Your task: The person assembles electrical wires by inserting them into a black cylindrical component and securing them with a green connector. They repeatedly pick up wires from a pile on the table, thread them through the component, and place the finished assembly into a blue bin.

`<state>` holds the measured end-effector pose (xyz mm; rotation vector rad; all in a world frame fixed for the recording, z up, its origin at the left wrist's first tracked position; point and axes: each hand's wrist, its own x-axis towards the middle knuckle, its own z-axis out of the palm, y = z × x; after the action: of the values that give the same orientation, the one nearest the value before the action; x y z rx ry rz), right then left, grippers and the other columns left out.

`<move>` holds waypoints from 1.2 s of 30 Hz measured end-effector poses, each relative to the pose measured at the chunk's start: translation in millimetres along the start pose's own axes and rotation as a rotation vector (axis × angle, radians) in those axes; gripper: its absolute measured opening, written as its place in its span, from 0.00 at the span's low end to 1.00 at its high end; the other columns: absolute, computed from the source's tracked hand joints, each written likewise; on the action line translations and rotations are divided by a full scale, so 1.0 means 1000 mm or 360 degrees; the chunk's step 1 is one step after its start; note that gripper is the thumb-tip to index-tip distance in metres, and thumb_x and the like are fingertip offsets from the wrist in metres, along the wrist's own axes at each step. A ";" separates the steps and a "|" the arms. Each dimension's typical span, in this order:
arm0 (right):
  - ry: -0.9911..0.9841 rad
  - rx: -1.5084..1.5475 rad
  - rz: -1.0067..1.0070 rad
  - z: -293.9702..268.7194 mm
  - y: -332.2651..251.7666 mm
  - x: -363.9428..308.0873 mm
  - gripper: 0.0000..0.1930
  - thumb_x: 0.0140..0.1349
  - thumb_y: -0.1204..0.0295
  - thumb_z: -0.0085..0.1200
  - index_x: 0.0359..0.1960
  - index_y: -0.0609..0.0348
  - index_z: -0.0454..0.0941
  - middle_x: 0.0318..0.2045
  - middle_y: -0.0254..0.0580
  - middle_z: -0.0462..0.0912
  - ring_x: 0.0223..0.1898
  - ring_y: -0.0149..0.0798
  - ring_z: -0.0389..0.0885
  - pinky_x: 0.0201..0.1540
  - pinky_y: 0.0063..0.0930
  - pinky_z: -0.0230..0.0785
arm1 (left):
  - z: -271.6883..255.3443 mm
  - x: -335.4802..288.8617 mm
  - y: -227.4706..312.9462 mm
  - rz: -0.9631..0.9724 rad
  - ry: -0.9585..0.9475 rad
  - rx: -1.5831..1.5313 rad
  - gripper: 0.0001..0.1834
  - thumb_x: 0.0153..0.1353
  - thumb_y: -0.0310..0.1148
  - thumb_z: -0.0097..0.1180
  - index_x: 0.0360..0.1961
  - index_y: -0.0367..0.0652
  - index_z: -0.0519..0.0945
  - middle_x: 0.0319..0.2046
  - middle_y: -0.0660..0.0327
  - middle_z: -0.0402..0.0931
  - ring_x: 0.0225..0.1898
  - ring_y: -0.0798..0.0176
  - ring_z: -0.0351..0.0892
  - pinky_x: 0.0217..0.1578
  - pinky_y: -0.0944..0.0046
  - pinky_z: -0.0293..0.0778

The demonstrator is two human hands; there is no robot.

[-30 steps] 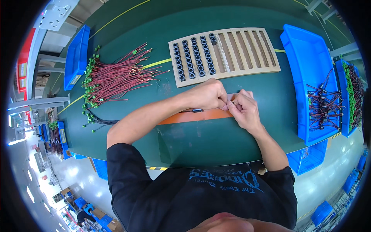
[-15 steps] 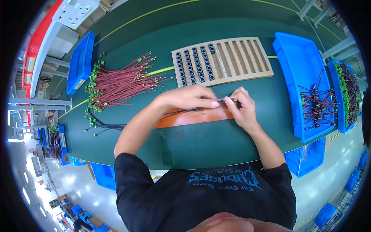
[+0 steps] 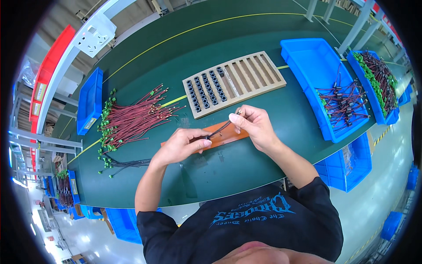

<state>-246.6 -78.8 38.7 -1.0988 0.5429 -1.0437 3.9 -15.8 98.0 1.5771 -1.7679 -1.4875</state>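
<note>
Over an orange strip (image 3: 228, 136) on the green table, a thin dark cable (image 3: 221, 129) is stretched between both hands. My left hand (image 3: 184, 144) is closed, thumb and fingers pinching the cable near a small black piece (image 3: 208, 137). Higher and to the right, my right hand (image 3: 255, 126) pinches the cable's other end, whose tip is partly hidden by the fingers. Just beyond the hands lies a wooden slotted rack (image 3: 239, 102), with rows of black ring-shaped pieces (image 3: 205, 91) in its left slots.
At left, many red wires (image 3: 136, 115) with green connectors are spread out, with black wires (image 3: 132, 163) nearer me. A blue tray (image 3: 91, 102) stands beyond them. On the right, a blue bin (image 3: 327, 135) holds dark cable assemblies; another blue bin (image 3: 387, 114) holds more wires.
My hands have moved apart; the left has shifted left and nearer me, and the cable now shows between them. The whole view has turned slightly.
</note>
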 end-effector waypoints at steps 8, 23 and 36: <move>0.0198 -0.0019 -0.0384 0.012 -0.023 0.004 0.12 0.73 0.69 0.61 0.31 0.56 0.73 0.25 0.26 0.76 0.25 0.19 0.69 0.29 0.18 0.63 | 0.017 -0.016 0.034 0.0724 0.0439 0.0510 0.11 0.69 0.28 0.59 0.48 0.32 0.83 0.38 0.53 0.85 0.38 0.56 0.86 0.42 0.61 0.80; 0.0814 -0.1401 -0.1136 -0.139 -0.262 -0.035 0.14 0.81 0.62 0.45 0.48 0.62 0.65 0.31 0.47 0.86 0.24 0.31 0.84 0.27 0.22 0.75 | 0.123 0.053 -0.008 0.1559 0.0669 0.0614 0.26 0.55 0.26 0.72 0.56 0.39 0.79 0.54 0.50 0.80 0.54 0.44 0.81 0.54 0.48 0.76; 0.1739 -0.2880 -0.0626 -0.400 -0.216 -0.029 0.16 0.74 0.62 0.56 0.52 0.64 0.76 0.42 0.54 0.87 0.40 0.48 0.87 0.40 0.36 0.79 | 0.107 0.029 -0.067 0.1301 0.0703 0.0716 0.15 0.59 0.29 0.69 0.47 0.41 0.84 0.48 0.57 0.81 0.54 0.51 0.81 0.54 0.52 0.77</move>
<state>-666.8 -252.3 71.8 -2.1190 2.5412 -1.3716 -56.4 19.3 -10.8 0.9958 -2.1469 -0.3534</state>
